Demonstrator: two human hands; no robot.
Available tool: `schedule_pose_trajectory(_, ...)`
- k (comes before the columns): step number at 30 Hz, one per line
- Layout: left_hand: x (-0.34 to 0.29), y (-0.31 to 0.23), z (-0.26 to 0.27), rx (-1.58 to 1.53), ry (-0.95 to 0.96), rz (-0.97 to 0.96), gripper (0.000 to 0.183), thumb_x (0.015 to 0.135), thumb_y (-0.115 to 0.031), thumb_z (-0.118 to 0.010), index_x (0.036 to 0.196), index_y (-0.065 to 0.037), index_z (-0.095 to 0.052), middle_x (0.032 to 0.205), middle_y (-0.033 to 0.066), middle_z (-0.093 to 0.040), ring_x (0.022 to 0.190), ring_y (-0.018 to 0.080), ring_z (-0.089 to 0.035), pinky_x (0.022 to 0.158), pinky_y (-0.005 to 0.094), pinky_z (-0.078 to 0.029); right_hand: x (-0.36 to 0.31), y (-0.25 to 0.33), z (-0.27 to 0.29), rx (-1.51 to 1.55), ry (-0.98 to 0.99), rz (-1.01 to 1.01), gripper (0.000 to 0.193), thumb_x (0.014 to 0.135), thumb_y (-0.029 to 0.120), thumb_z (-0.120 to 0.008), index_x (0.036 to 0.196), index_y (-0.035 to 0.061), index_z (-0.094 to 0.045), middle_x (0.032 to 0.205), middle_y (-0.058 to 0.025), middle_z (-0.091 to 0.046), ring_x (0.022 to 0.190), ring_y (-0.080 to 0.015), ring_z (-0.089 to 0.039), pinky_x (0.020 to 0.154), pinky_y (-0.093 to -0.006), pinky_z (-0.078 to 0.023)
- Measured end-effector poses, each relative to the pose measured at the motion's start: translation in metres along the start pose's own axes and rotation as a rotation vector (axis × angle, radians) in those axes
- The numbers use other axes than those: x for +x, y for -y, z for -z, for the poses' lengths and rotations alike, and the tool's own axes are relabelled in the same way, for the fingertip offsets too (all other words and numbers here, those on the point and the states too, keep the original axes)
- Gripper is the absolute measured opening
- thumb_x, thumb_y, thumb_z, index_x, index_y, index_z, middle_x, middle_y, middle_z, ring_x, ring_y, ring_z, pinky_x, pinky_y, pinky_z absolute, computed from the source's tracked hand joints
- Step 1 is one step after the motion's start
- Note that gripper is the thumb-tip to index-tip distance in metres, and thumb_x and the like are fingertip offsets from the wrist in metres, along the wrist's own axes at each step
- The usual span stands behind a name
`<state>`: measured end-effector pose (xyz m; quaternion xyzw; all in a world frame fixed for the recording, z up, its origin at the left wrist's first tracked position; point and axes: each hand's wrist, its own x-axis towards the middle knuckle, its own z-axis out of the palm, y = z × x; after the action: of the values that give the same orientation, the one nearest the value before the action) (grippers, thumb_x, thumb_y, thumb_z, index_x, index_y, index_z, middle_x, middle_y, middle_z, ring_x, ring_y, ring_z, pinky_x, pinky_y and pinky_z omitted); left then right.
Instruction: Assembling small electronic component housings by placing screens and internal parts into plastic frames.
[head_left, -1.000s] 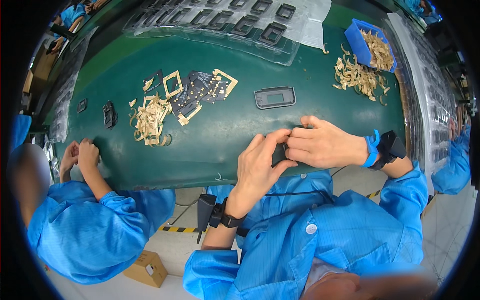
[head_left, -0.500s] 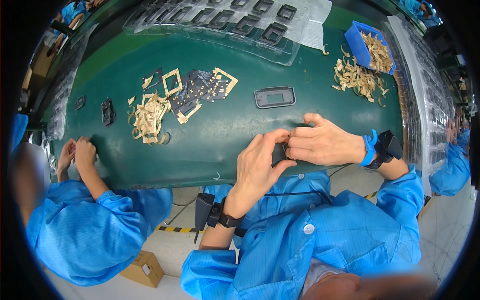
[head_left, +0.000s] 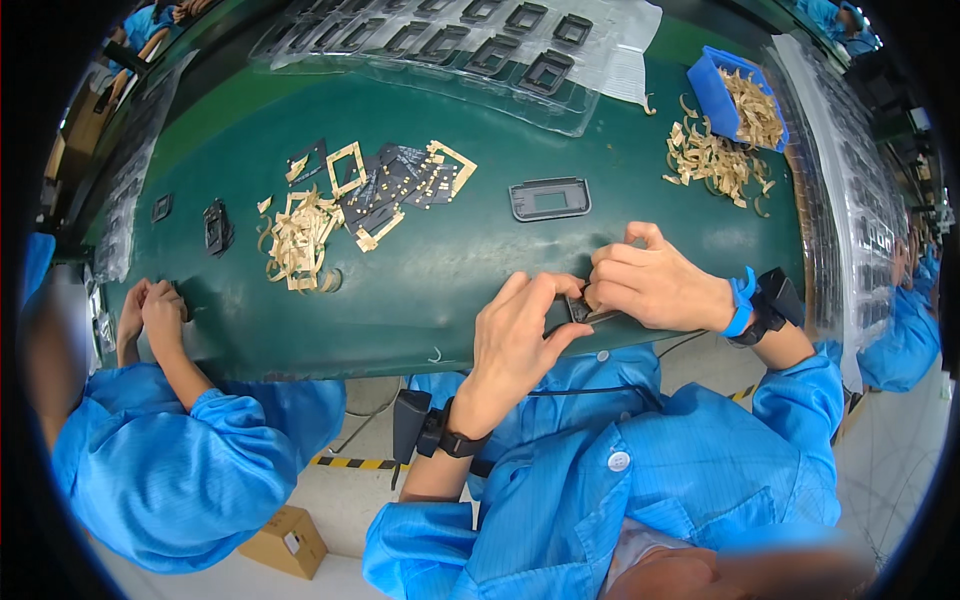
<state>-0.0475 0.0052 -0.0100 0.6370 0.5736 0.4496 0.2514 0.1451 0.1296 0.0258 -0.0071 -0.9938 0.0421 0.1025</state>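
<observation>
Close to the table's near edge, my left hand (head_left: 512, 328) grips one end of a dark plastic frame (head_left: 591, 317) between thumb and index finger. My right hand (head_left: 660, 287) is closed at the frame's other end, its fingertips curled over it. Fingers cover much of the frame, and I cannot make out whether a small strip is pinched in the right fingertips. Just beyond my hands, a grey plastic frame (head_left: 519, 203) with a rectangular window lies flat on the green table (head_left: 440, 270).
Left of centre lie a heap of tan paper strips (head_left: 300, 240) and dark adhesive sheets (head_left: 385, 190). A blue bin (head_left: 710, 90) of peeled strips stands far right, more strips spilling beside it. Clear trays (head_left: 570, 115) of frames lie at the back. A co-worker's hands (head_left: 155, 310) are at left.
My right hand has shifted slightly right and its fingers have drawn back from my left ones. More of the dark plastic frame now shows between them.
</observation>
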Motion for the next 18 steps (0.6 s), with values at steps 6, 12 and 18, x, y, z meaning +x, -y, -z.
schedule_pose_trajectory(6,0.001,0.003,-0.002,0.023,-0.018,-0.079,0.032,0.062,-0.013,-0.090,0.080,-0.009,-0.065,0.105,0.0001,-0.075,0.075,0.0215,-0.056,0.067,0.0328,-0.048,0.001,0.002,0.001,0.109,-0.055,-0.042,0.010,0.087,0.017,-0.064,0.096,0.0139,-0.063,0.090,-0.0004,-0.053,0.094,-0.0143,-0.056,0.094,-0.0418,-0.038)
schedule_pose_trajectory(12,0.001,0.003,-0.001,0.020,-0.015,-0.064,0.033,0.062,-0.013,-0.091,0.080,-0.009,-0.064,0.102,0.0007,-0.075,0.075,0.0225,-0.057,0.067,0.0333,-0.048,0.013,0.002,0.001,0.028,-0.049,0.078,0.011,0.083,0.016,-0.065,0.093,0.0119,-0.064,0.084,0.0010,-0.053,0.089,-0.0156,-0.055,0.090,-0.0389,-0.041)
schedule_pose_trajectory(18,-0.001,0.005,-0.002,-0.009,-0.030,-0.027,0.042,0.060,-0.010,-0.092,0.086,-0.008,-0.060,0.098,0.0022,-0.075,0.077,0.0241,-0.059,0.068,0.0349,-0.050,0.016,0.005,-0.001,-0.038,-0.035,0.108,0.011,0.083,0.017,-0.065,0.090,0.0104,-0.062,0.082,0.0006,-0.051,0.087,-0.0158,-0.054,0.090,-0.0383,-0.043)
